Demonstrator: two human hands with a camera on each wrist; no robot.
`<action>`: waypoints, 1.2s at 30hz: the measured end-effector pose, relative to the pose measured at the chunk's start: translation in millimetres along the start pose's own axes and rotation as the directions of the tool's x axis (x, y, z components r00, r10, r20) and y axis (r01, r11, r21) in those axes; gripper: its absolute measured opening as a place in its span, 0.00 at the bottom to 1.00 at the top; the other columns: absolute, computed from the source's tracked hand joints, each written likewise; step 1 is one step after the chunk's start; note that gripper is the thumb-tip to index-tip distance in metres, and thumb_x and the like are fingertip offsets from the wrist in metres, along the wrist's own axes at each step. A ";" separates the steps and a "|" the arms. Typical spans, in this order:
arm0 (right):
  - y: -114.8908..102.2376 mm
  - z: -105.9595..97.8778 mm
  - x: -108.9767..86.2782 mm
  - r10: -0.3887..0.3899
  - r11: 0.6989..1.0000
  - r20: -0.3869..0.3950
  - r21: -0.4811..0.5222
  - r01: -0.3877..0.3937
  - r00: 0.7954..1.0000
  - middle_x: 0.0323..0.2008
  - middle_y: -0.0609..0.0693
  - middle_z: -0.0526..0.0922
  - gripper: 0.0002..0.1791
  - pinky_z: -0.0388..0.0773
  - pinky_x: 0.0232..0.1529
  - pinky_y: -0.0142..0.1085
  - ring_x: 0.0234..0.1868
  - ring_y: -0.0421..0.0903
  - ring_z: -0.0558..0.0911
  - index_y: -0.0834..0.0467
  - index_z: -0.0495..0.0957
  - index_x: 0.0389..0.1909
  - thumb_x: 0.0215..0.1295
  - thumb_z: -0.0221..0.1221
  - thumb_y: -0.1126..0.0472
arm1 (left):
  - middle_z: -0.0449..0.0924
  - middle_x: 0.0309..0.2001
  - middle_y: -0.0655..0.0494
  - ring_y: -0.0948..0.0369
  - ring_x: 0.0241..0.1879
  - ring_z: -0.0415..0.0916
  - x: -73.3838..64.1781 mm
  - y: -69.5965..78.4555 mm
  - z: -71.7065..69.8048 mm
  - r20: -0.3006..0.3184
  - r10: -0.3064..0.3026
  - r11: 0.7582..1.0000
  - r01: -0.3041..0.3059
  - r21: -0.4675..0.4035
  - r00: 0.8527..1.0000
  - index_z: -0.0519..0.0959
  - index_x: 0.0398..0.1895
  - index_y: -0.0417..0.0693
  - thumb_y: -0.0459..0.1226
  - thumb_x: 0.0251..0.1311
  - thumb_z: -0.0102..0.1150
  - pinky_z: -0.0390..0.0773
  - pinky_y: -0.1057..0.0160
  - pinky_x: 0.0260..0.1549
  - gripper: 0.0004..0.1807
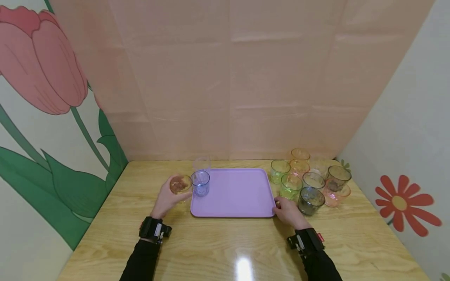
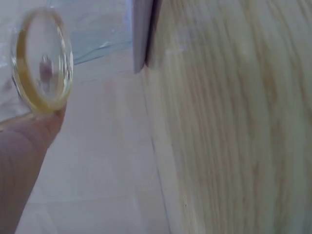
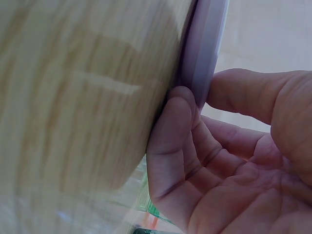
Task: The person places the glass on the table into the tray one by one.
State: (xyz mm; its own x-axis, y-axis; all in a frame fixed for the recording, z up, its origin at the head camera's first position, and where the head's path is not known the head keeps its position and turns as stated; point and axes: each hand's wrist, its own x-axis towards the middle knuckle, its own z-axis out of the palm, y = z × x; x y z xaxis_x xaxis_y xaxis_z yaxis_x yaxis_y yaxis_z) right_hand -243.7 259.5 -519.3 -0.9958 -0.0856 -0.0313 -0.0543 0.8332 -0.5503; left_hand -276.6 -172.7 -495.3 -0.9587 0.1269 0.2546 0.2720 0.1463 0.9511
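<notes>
My left hand (image 1: 169, 198) grips a yellow-tinted glass (image 1: 181, 184) just left of the purple tray (image 1: 233, 193). In the left wrist view the thumb lies against this glass (image 2: 63, 58), whose yellow edge faces the camera. A blue glass (image 1: 201, 184) stands on the tray's left part, close beside the held one. Behind it, at the tray's back left corner, a faint clear glass (image 1: 202, 162) shows. My right hand (image 1: 289, 212) pinches the tray's front right corner; in the right wrist view the thumb is above the tray rim (image 3: 202, 53) and the fingertips (image 3: 178, 109) are under it.
Several tinted glasses crowd the back right of the wooden table (image 1: 218, 246), among them a green glass (image 1: 291, 186), a dark grey glass (image 1: 311, 201) near the right hand, and a grey glass (image 1: 338, 178) stacked in a pink glass (image 1: 334, 198). A pinkish sheet (image 1: 228, 97) hangs behind.
</notes>
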 end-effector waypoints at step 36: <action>0.3 -0.4 -0.1 -0.007 1.000 0.007 -0.004 0.007 1.000 0.31 0.54 0.82 0.18 0.75 0.31 0.40 0.30 0.48 0.77 0.73 0.77 0.51 0.63 0.60 0.67 | 0.83 0.48 0.52 0.56 0.48 0.79 -2.2 -5.7 16.4 0.215 -0.108 0.930 0.022 0.367 0.971 0.77 0.59 0.44 0.49 0.41 0.84 0.79 0.58 0.45 0.41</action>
State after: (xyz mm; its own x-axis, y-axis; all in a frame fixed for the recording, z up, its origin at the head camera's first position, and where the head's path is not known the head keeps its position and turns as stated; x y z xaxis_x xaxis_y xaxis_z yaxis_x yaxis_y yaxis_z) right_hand -243.6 259.9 -519.1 -0.9949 -0.0955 -0.0334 -0.0618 0.8348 -0.5471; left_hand -274.6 -157.8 -504.1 -0.9419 0.3183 0.1072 0.2627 0.4991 0.8258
